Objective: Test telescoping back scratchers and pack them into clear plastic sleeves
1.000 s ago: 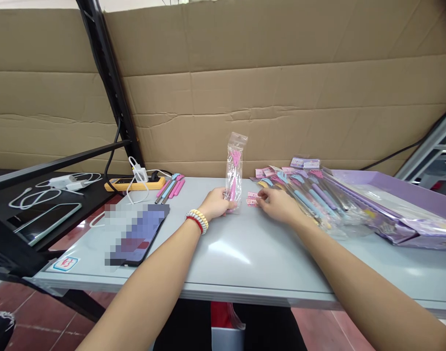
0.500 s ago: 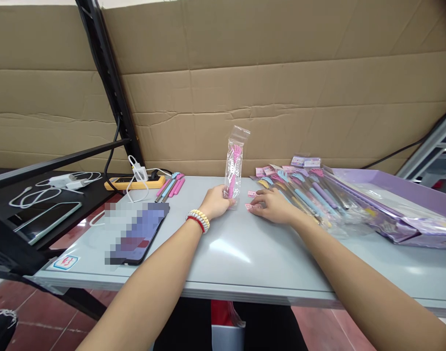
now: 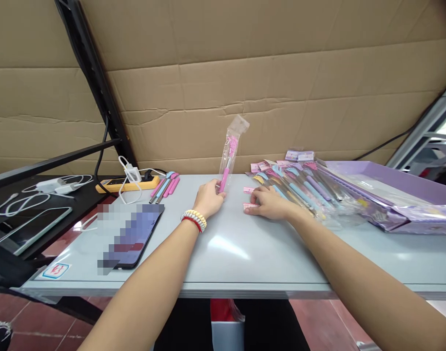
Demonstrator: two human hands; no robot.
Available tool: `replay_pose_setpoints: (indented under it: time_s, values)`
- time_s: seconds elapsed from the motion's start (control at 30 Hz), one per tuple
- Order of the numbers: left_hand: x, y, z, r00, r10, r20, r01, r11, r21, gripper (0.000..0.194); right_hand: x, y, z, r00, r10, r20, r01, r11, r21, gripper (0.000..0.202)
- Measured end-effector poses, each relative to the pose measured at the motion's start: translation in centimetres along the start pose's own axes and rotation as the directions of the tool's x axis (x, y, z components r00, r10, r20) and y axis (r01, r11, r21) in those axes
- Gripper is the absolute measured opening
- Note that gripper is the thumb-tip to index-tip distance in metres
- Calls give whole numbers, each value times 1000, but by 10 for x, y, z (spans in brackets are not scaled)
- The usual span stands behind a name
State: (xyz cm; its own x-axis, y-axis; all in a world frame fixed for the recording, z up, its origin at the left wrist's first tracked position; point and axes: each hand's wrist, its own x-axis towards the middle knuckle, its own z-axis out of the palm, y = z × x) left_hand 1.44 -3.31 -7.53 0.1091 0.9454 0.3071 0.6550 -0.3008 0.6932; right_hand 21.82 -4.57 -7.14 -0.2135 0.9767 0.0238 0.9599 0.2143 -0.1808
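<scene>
My left hand (image 3: 209, 199) is closed on the lower end of a pink back scratcher (image 3: 225, 176) inside a clear plastic bag (image 3: 238, 126). The bagged scratcher stands nearly upright, tilted to the right, with its claw at the top. My right hand (image 3: 269, 203) rests low over the table, fingers curled, with a small pink card (image 3: 249, 207) at the thumb and fingertips. A second pink card (image 3: 248, 190) lies just beyond it. Right of that hand, several bagged back scratchers (image 3: 299, 187) with coloured handles and pink header cards lie in a pile.
A purple tray-like box (image 3: 401, 181) stands at the right. Several unbagged scratchers (image 3: 165, 186) lie back left, by a yellow power strip (image 3: 147, 183) with white cables. A phone (image 3: 137, 239) lies on the grey table (image 3: 230, 265). Cardboard (image 3: 215, 83) walls the back.
The bagged scratcher has tilted a little more to the right in my left hand. My right hand's fingers have curled in by the pink card. The camera view has shifted slightly.
</scene>
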Motion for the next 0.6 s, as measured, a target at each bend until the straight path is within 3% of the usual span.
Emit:
replay_pose_setpoints:
  time_s: [0.17,0.23,0.37,0.47,0.6]
  values:
    - [0,1,-2,999,-31,-24,32,999,14,32,2,1,-1,996,-47,-76,47,999,1,33]
    - [0,2,-4,999,-35,-31,35,999,10,33,0,0,-4,992,-55,-109,66,993,101,31]
    - [1,3,-8,1000,-23,16,24,998,-51,37,-5,-3,-11,975,55,-214,42,906,421,26]
    - [2,2,-7,996,-15,83,28,987,-158,41,-6,-1,-12,923,157,-352,63,840,540,18]
    - [1,1,-6,970,0,244,94,922,-376,33,-1,6,-10,802,251,-543,95,843,530,19]
